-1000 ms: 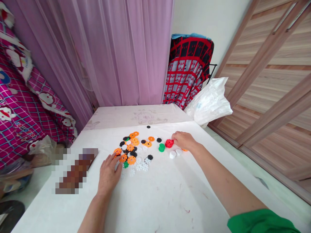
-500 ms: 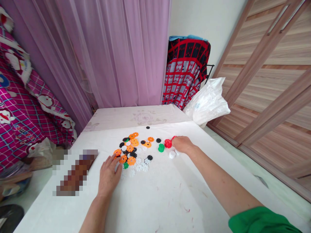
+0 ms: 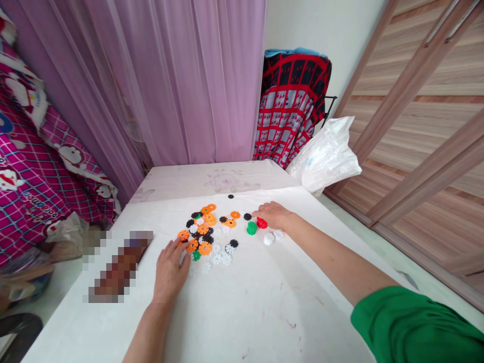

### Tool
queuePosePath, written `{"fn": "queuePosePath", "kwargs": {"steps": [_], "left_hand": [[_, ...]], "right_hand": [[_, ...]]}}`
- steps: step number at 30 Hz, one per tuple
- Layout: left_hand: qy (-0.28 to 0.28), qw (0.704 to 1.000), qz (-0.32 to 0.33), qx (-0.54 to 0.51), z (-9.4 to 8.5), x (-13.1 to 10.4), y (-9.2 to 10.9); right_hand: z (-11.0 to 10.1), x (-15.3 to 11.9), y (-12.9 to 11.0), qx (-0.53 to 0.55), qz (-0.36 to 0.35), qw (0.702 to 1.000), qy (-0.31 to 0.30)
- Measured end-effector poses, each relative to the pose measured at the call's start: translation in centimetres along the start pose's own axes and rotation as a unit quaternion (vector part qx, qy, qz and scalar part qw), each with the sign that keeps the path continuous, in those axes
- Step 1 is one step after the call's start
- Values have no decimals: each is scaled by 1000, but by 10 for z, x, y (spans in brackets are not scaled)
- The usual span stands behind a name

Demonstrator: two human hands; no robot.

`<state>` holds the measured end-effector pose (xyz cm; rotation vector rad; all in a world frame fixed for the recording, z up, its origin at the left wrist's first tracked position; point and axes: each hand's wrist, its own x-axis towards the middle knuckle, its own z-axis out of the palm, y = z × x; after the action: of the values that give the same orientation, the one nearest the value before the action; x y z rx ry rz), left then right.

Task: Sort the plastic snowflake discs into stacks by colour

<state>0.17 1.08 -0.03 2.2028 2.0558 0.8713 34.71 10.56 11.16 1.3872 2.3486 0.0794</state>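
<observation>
Plastic snowflake discs in several colours lie loosely heaped on the white table. At the pile's left side rests my left hand [image 3: 172,264], fingers apart, fingertips at an orange snowflake disc [image 3: 183,235]. My right hand [image 3: 275,216] reaches over the red snowflake discs [image 3: 261,223] and partly covers them. Its fingers stretch leftward, just short of or touching a black snowflake disc [image 3: 247,217]; I see nothing held in them. Close to this hand lie a green snowflake disc [image 3: 251,228] and white snowflake discs [image 3: 269,238].
A lone black disc [image 3: 230,196] lies toward the back of the white tablecloth [image 3: 234,312]. On the left is a blurred-out brown object [image 3: 119,269]. Past the table's right back corner stands a white plastic bag [image 3: 327,156]. A purple curtain [image 3: 189,80] hangs behind.
My right hand has shifted left and slightly away from me, from beside the red discs to over them, its fingers now extended. My left hand stays in place.
</observation>
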Motion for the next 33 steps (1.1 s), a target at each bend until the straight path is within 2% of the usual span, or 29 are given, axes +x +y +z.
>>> {"fn": "queuePosePath", "kwargs": {"steps": [5,9,16,20,22,24,29,33], "left_hand": [[-4,1000,-3,-6,0,0,0],[-3,1000,-1,-6,-2,0,2],[-11,1000,0,-1,-4,0,3],[-22,1000,-1,1,-5,0,5],[-27,1000,-3,2,-5,1,7],[-30,1000,-6,2,-6,1,9],[-26,1000,12,1,-9,-1,11],[-45,997,57,15,-9,-15,18]], "right_hand": [[11,6,0,-12,-26,1000,10],[14,3,-2,5,-17,1000,10],[7,-4,-3,29,-5,1000,6],[-5,-21,-6,70,16,996,58],[-9,-34,-18,112,12,988,107],[-6,-45,-40,165,-3,975,149],[23,-54,-112,275,-20,945,178],[44,-47,-148,301,-26,926,225]]}}
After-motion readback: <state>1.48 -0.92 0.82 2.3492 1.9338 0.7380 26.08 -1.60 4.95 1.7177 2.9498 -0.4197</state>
